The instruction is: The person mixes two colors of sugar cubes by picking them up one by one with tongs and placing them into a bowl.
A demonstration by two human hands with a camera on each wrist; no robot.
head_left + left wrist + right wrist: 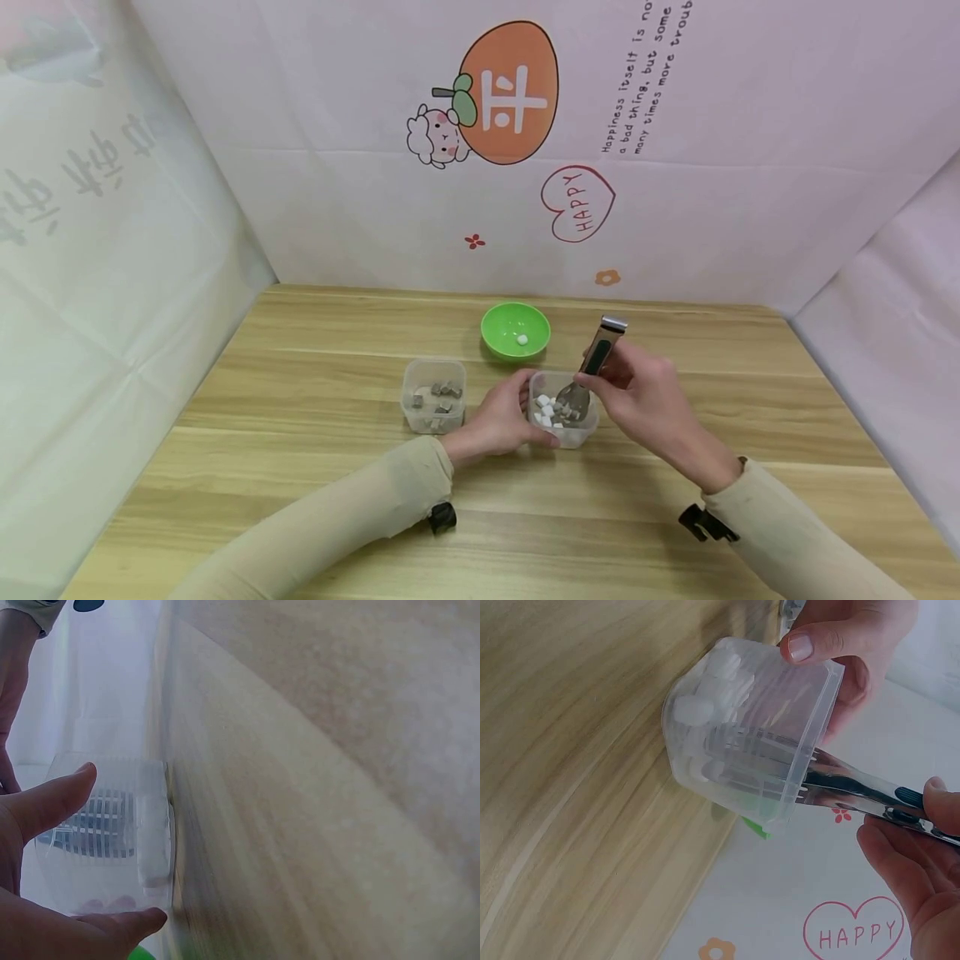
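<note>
My left hand [497,419] holds a clear plastic container [576,438] from its left side, thumb at the near side and fingers round the far side. White cubes [545,408] lie inside, mostly towards the left. With my right hand [647,402] I grip metal tongs [602,346] by their dark green handle pads, thumb on one arm and fingers on the other. The tongs slant down, their slotted ends inside the container. Through its wall in the right wrist view, these ends [754,754] show beside the white pieces [695,710].
A green bowl [498,323] with one white piece [522,339] stands behind the container. To the left, a second clear container [412,377] holds several grey pieces [447,389]. White printed sheets [360,217] enclose the wooden table [315,358] at the back and sides.
</note>
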